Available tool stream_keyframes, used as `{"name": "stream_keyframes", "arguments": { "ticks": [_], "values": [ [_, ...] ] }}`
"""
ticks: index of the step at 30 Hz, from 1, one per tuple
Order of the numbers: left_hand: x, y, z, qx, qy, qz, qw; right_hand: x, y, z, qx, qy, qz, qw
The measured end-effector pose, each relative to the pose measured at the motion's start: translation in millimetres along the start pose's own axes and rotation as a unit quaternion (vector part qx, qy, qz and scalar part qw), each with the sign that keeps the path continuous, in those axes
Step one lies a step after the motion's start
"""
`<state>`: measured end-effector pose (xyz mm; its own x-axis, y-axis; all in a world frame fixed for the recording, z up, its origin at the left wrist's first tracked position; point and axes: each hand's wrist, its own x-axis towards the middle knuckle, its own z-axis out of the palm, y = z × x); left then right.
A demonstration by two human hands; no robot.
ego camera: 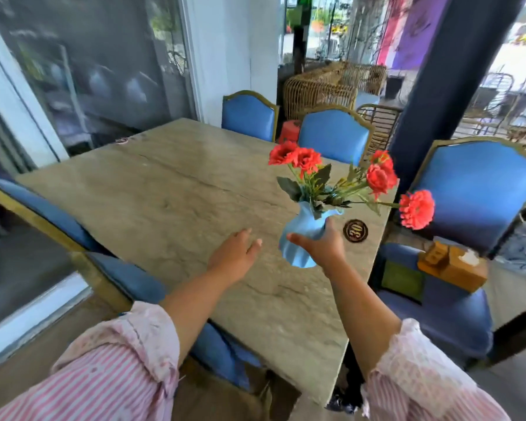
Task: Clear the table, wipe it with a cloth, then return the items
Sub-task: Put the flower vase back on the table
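My right hand [325, 244] grips a light blue vase [301, 235] around its body and holds it tilted over the right part of the stone table [170, 202]. Red flowers [380, 174] on green stems lean out of the vase to the right. To the left of the vase my left hand [234, 253] hovers just above the tabletop, fingers spread and holding nothing. A round dark number disc marked 30 [355, 230] lies on the table near its right edge, just beyond the vase.
Blue padded chairs surround the table: one at the left [73, 238], two at the far side [249, 117], one at the right [456, 299]. On the right chair's seat sit a wooden tissue box [456, 265] and a green cloth [403, 281]. Wicker furniture stands behind.
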<state>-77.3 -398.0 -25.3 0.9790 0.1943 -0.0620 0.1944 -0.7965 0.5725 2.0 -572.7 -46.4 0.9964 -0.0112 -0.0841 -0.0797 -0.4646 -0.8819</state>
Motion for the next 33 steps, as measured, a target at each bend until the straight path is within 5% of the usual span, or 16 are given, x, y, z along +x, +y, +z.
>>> {"name": "stream_keyframes", "arguments": {
  "ticks": [11, 33],
  "values": [
    [33, -108, -108, -0.019, -0.012, -0.072, 0.997, 15, -89, 139, -0.007, -0.055, -0.036, 0.998],
    [250, -311, -250, 0.039, -0.108, -0.016, 0.993, 163, -208, 388, -0.018, -0.019, 0.013, 1.0]
  ]
}}
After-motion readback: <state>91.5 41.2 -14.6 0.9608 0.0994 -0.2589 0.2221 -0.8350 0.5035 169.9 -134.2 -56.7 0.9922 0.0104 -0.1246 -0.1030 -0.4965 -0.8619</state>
